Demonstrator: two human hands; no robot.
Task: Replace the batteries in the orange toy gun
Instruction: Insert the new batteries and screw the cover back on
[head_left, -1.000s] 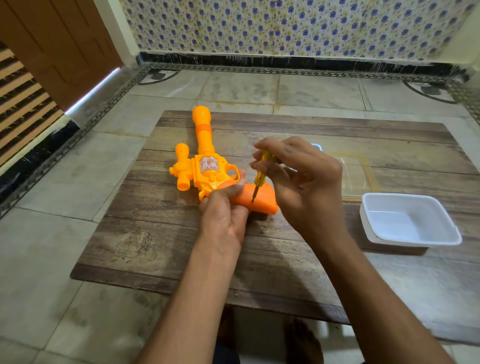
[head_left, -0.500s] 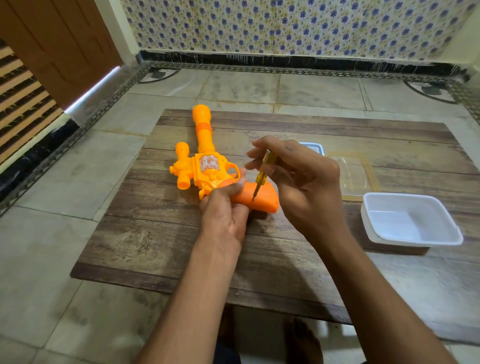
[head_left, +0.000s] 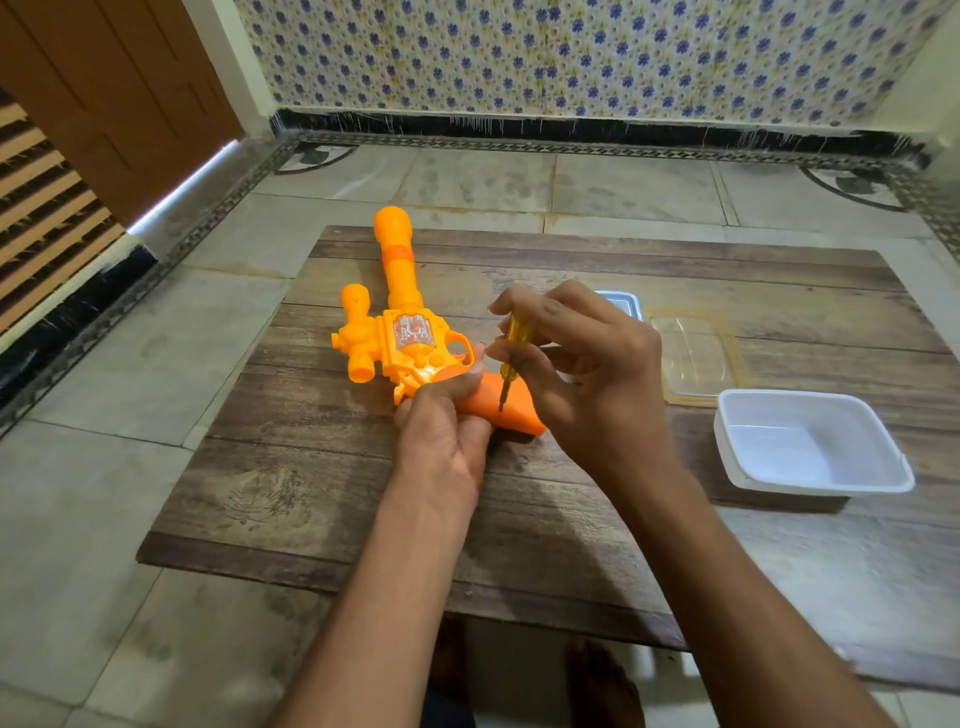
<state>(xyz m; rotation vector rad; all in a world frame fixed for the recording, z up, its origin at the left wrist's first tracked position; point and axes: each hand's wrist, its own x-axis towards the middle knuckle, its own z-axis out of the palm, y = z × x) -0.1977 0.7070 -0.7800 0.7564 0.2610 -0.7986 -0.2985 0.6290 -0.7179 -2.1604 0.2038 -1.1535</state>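
- The orange toy gun (head_left: 410, 338) lies flat on the wooden bench (head_left: 291, 467), barrel pointing away toward the tiled wall, grip nearest the person.
- The left hand (head_left: 441, 431) is clamped on the grip, fingers curled around it and thumb lying across the top, pinning the gun down.
- The right hand (head_left: 587, 364) pinches a small yellow-handled screwdriver (head_left: 511, 358) between its fingertips, fingers bent close together. The tool stands nearly upright, its tip touching the grip.
- To the right, a white tub (head_left: 810, 441) sits on the bench, with a clear lid (head_left: 696, 358) just behind it.
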